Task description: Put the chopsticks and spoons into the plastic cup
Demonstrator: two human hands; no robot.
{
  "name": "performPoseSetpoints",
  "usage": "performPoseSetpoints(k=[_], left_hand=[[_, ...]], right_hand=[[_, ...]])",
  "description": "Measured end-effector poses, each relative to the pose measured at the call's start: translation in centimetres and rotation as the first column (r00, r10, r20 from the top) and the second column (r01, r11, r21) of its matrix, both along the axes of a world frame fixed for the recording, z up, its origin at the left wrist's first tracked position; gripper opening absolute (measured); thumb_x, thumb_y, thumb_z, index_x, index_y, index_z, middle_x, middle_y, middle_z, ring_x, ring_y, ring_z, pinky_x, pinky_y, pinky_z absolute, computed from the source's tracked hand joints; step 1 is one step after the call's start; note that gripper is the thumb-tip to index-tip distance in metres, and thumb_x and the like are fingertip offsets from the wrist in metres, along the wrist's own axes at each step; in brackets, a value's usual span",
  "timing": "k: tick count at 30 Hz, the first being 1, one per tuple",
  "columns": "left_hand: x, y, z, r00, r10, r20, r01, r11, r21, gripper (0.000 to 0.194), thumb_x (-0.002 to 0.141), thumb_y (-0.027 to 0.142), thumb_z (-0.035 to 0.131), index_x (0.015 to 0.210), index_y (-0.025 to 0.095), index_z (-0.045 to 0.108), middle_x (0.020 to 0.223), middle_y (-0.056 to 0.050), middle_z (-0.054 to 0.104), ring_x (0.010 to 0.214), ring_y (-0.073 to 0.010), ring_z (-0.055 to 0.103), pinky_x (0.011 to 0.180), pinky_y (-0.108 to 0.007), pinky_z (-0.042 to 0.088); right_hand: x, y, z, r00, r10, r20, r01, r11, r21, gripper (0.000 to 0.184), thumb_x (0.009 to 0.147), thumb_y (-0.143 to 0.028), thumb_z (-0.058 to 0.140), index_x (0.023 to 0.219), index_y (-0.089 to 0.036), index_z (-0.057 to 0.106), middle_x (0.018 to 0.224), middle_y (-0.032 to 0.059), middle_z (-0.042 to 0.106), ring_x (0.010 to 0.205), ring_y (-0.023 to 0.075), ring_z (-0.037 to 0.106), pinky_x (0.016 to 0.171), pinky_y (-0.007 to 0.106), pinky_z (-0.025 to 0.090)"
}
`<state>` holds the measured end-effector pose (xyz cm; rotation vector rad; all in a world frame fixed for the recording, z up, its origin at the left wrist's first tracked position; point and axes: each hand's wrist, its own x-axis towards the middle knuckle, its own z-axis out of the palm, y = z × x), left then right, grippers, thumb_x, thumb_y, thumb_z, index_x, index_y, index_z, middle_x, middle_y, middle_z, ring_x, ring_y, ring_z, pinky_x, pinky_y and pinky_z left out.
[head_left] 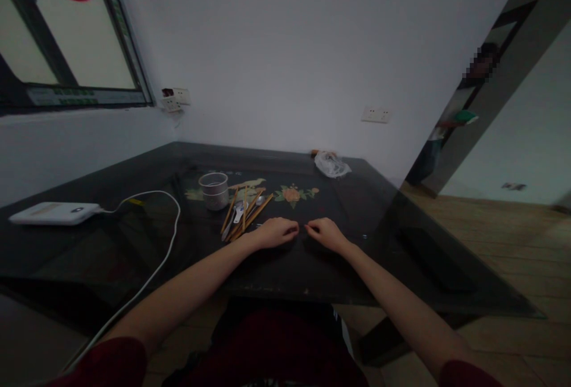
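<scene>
My left hand (pixel 276 232) rests on the dark table with its fingers curled in, and nothing shows in it. Facing it across a small gap, my right hand (pixel 327 234) is also loosely closed, with no object visible. Just left of my left hand lies a loose pile of wooden chopsticks (pixel 257 213) and several spoons (pixel 239 213). Behind that pile a metal cup (pixel 214 192) stands upright.
The table (pixel 276 271) meets the wall at the back. A white power bank (pixel 57 213) with a white cable (pixel 175 229) lies left. A crumpled plastic bag (pixel 331 164) sits at the back, a dark flat object (pixel 435 259) at right. A person (pixel 484 66) stands in the doorway.
</scene>
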<state>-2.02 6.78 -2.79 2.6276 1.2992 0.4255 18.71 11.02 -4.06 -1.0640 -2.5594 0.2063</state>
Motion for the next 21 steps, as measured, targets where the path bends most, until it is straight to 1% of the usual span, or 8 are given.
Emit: performPoseSetpoints(k=[8,14,21], left_hand=[[-0.08,0.03,-0.01,1.000,-0.005,0.008,0.005,1.000,0.010,0.019,0.087,0.029,0.046,0.094,0.022,0.062,0.081,-0.002,0.067,0.074,-0.0154,0.061,0.064,-0.022,0.039],[-0.12,0.13,-0.06,1.000,-0.022,-0.007,0.022,0.999,0.031,0.018,0.087,0.029,0.046,0.093,0.022,0.061,0.081,-0.002,0.067,0.073,-0.0159,0.061,0.062,-0.023,0.038],[-0.11,0.07,-0.03,1.000,-0.018,-0.012,0.018,0.999,0.029,0.017,0.087,0.029,0.046,0.093,0.022,0.061,0.082,-0.002,0.067,0.075,-0.0164,0.061,0.062,-0.023,0.038]], right_hand=[[-0.05,-0.15,0.20,1.000,-0.002,-0.004,0.002,1.000,-0.015,0.034,0.088,-0.029,0.046,0.060,-0.017,0.060,0.056,0.0018,0.059,0.051,0.0107,0.041,0.054,0.025,0.021],[-0.03,-0.31,0.37,1.000,-0.026,-0.017,0.025,0.999,-0.024,0.033,0.089,-0.030,0.045,0.062,-0.017,0.059,0.056,0.0014,0.058,0.052,0.0109,0.043,0.054,0.024,0.022],[0.12,-0.23,0.34,1.000,-0.013,-0.023,0.012,0.999,-0.033,0.034,0.089,-0.032,0.044,0.062,-0.018,0.060,0.056,0.0009,0.057,0.053,0.0113,0.044,0.054,0.024,0.022]])
